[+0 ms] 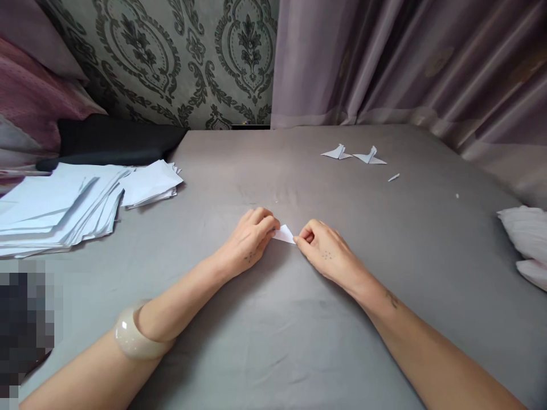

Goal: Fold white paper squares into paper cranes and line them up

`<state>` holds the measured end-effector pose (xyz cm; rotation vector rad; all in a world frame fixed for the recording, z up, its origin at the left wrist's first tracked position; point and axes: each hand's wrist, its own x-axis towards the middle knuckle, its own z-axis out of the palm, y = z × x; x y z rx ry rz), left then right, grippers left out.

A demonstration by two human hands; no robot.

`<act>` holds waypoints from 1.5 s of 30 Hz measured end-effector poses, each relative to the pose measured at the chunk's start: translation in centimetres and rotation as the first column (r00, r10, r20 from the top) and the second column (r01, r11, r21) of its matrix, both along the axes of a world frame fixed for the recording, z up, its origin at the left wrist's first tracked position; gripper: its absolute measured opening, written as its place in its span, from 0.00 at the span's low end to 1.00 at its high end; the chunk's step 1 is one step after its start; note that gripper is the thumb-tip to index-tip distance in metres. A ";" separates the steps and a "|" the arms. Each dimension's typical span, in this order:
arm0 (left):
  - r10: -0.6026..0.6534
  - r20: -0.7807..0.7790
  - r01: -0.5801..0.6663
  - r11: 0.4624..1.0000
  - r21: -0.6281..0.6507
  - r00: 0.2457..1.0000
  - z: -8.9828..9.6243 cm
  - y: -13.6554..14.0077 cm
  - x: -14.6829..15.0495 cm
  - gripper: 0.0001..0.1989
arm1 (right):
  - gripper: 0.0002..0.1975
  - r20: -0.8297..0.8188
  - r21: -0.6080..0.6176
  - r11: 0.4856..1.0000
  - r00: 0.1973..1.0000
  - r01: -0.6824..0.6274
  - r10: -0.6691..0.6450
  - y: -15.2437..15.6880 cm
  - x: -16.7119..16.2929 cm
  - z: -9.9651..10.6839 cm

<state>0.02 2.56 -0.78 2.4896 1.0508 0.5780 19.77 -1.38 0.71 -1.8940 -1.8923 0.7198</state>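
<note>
L hand & R hand each pinch one end of a small white paper, grips closed, mid grey sheet; nr its far edge, 2 folded paper shapes. Folding, prob.; next move seems to want a steady, exact crease.

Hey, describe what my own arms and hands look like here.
A wide, glossy, pale bangle circles the left arm. No sleeve shows on it or the right arm, which bears a dark mark near the wrist. Small dark dots mark the left hand and right hand.
</note>
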 end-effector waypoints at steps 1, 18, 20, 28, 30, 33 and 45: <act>-0.066 -0.023 0.067 0.998 0.022 0.998 0.0 0.0 0.0 0.13 | 0.04 -0.022 0.007 1.000 1.000 -0.008 0.008 0.0 0.3 -0.1; -0.121 -0.383 0.163 0.983 0.079 0.916 1.7 -2.1 0.3 0.14 | 0.15 0.528 0.174 0.932 0.829 -0.318 0.184 -4.0 -3.6 0.9; -0.059 -0.434 0.107 0.990 0.089 0.899 1.8 -2.5 0.5 0.13 | 0.13 0.578 0.157 0.935 0.797 -0.318 0.174 -4.1 -3.6 1.1; 0.058 -0.528 0.035 0.986 0.165 0.848 2.2 -3.9 1.2 0.12 | 0.13 0.621 0.188 0.915 0.765 -0.357 0.171 -4.4 -3.4 0.6; 0.068 -0.536 0.020 0.987 0.157 0.841 2.4 -4.0 1.2 0.12 | 0.13 0.621 0.196 0.913 0.766 -0.358 0.167 -4.4 -3.4 0.5; 0.058 -0.553 0.019 0.991 0.132 0.831 2.6 -3.8 1.1 0.11 | 0.14 0.610 0.205 0.907 0.773 -0.368 0.175 -4.1 -3.2 0.6; 0.239 -0.039 -0.237 0.970 0.052 0.970 0.1 -1.3 0.0 0.13 | 0.06 0.153 0.432 0.890 0.984 -0.145 0.086 -1.4 -1.6 -1.8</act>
